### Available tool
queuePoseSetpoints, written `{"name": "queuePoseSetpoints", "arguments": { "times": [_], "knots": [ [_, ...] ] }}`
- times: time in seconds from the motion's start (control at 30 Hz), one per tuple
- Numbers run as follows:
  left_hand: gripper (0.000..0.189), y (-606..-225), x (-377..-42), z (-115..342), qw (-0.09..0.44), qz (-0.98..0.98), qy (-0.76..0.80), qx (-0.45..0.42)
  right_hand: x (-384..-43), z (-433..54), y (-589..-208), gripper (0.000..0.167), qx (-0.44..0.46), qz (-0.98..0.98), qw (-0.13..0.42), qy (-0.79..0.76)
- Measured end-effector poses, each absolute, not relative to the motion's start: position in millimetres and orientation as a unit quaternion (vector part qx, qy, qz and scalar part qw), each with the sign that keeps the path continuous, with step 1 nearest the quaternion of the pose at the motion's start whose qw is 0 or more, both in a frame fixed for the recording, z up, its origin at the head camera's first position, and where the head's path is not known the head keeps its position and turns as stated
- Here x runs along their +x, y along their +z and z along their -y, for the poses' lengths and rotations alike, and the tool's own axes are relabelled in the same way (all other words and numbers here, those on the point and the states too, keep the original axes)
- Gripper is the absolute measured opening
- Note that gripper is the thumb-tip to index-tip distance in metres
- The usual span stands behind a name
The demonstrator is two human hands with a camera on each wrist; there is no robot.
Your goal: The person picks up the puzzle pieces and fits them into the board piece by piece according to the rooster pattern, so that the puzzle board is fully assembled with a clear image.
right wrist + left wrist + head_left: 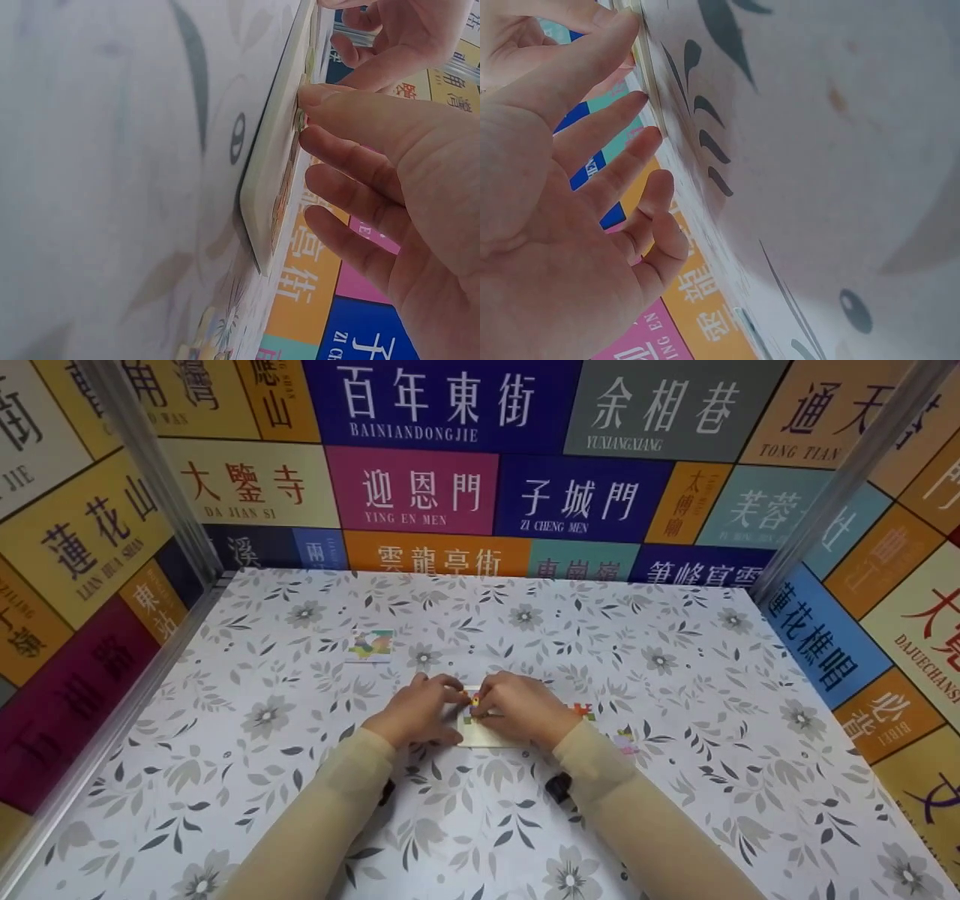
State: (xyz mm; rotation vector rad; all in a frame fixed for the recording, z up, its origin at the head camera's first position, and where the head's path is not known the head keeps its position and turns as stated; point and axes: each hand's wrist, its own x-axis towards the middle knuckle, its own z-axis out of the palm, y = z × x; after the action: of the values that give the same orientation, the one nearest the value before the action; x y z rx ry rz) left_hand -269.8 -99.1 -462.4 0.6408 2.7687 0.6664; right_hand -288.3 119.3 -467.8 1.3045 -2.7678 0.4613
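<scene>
A pale, shallow puzzle board (491, 737) lies flat on the table in the head view, partly hidden by my right hand. My left hand (420, 711) curves loosely around its left side, with thumb and index finger near the corners. In the left wrist view the left thumb (619, 37) touches the board's edge (651, 79). My right hand (521, 705) is over the board, its thumb and index finger pinching a small colourful puzzle piece (475, 705). Seen from the right wrist, that thumb (322, 97) presses down at the board's upper face, other fingers extended.
Right of the board lie a red and green puzzle piece (582, 710) and a pink one (627, 742). A square picture card (370, 646) sits farther back on the left. The floral-covered table (480, 840) is bordered by printed panels (420, 487) on three sides.
</scene>
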Motion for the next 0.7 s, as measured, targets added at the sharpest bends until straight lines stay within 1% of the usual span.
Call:
{"name": "queuePoseSetpoints", "arguments": {
  "times": [0.53,0.7],
  "knots": [
    [0.060,-463.2,-271.5,100.1,0.115,-0.937,0.246,0.219,-287.7,-120.8,-469.9,0.014,0.411,0.896,0.022,0.165],
    [0.059,-464.3,-272.1,100.3,0.117,-0.939,0.244,0.214,-288.3,-121.4,-470.5,0.014,0.409,0.897,0.013,0.170]
  ]
}}
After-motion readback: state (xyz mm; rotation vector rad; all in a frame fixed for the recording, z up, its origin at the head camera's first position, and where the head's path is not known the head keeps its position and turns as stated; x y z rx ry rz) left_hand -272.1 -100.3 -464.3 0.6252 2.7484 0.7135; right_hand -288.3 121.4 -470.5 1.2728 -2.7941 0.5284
